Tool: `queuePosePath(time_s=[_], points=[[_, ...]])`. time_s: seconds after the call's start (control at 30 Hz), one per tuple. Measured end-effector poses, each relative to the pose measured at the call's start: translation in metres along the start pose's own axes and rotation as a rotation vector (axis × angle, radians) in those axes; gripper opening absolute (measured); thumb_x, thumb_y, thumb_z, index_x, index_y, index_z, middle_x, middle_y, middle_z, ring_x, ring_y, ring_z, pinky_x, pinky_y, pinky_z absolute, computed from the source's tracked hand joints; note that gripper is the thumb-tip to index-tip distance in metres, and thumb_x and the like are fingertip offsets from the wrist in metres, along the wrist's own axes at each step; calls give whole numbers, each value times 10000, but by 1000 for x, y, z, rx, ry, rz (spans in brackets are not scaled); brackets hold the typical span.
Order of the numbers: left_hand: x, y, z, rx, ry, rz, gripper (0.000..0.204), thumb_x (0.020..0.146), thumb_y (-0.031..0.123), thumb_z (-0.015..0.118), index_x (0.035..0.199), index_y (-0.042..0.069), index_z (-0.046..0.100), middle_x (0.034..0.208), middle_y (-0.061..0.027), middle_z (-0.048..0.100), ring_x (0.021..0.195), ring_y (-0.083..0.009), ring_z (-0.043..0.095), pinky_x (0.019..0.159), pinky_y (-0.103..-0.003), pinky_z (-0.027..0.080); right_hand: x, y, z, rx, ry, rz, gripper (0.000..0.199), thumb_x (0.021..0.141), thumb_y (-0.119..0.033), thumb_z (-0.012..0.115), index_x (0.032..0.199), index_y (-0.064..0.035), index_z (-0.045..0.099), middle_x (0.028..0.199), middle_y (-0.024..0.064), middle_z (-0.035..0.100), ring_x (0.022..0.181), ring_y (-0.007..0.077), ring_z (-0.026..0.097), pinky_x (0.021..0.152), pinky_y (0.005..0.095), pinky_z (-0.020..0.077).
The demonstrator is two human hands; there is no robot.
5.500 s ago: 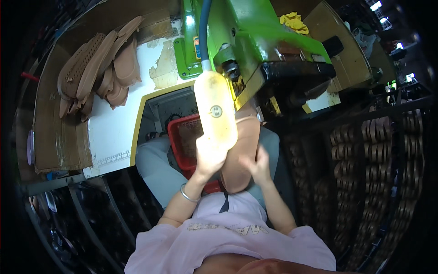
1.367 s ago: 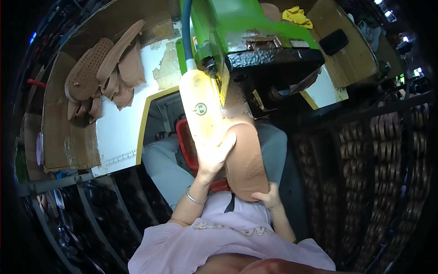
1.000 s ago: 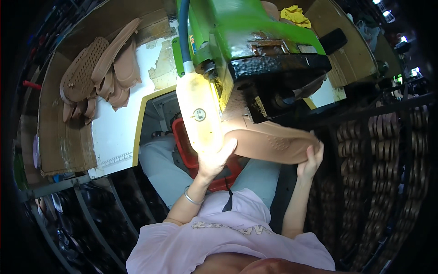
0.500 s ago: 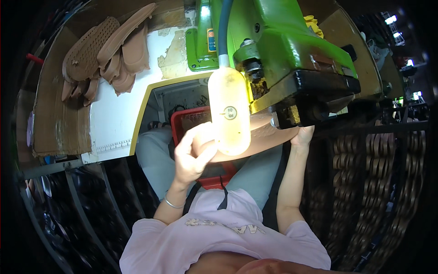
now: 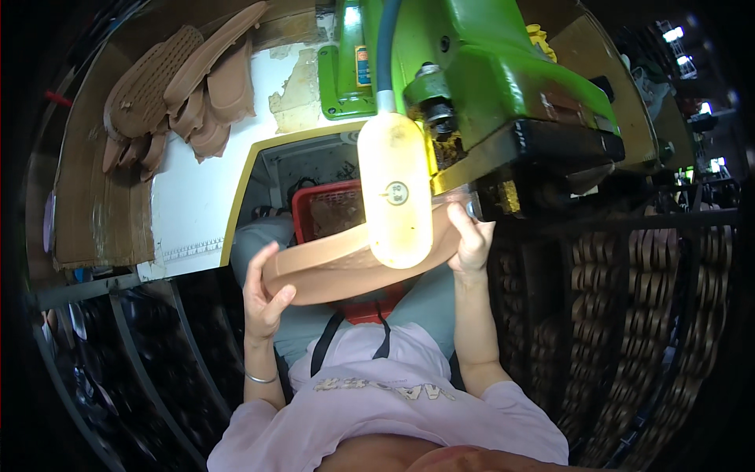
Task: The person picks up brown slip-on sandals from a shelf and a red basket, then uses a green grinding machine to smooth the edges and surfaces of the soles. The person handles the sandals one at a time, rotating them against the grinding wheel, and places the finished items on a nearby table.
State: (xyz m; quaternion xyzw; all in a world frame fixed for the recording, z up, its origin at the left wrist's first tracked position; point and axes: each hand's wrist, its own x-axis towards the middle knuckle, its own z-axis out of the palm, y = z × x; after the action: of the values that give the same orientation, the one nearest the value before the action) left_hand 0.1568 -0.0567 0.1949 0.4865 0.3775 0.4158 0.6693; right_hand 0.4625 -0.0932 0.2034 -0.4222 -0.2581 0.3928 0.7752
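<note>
Both my hands hold a tan slipper, with a long pale sole point(image 5: 346, 287), above my lap. My left hand point(image 5: 263, 295) is closed round its left end, thumb on the near side. At the other end, my right hand point(image 5: 472, 244) grips it with the thumb on top, close under the dark head of a green machine point(image 5: 503, 79). A glowing oblong yellow lamp point(image 5: 397, 197) hangs in front of the slipper and hides part of its middle.
A cardboard box point(image 5: 94, 212) at the left holds several tan slippers point(image 5: 145, 86) on the white table point(image 5: 185, 204). Below the table cut-out stands a red basket point(image 5: 303, 212). Racks of brown soles point(image 5: 594, 299) stand at the right, dark racks at the left.
The slipper has moved left and toward me, out from under the machine head. My left hand has shifted left and nearer; my right hand has moved left with its end of the slipper.
</note>
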Motion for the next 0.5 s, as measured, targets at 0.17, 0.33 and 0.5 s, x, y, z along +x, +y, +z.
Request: queuePosePath(time_s=[0.17, 0.33, 0.5], points=[[-24, -48, -25, -40, -106, -229, 502, 750, 55, 730, 1180, -8, 478, 1034, -56, 588, 973, -119, 554, 881, -279, 444, -4, 2, 12, -227, -121, 10, 472, 746, 23, 664, 1196, -6, 522, 1096, 72, 591, 1018, 159, 557, 912, 290, 429], [11, -35, 21, 339, -447, -112, 394, 746, 66, 744, 1087, -32, 574, 990, -68, 636, 917, -123, 594, 828, -284, 471, 1, 0, 12, -351, -239, 23, 412, 737, -17, 715, 1120, -2, 564, 1046, 72, 617, 973, 164, 579, 886, 292, 443], [63, -11, 120, 305, -284, 85, 377, 787, 115, 714, 1111, -30, 586, 988, -96, 648, 893, -128, 592, 804, -280, 482, 3, -2, 6, -439, -221, 58, 421, 719, -15, 754, 1094, 0, 563, 1039, 82, 618, 963, 163, 584, 875, 292, 452]])
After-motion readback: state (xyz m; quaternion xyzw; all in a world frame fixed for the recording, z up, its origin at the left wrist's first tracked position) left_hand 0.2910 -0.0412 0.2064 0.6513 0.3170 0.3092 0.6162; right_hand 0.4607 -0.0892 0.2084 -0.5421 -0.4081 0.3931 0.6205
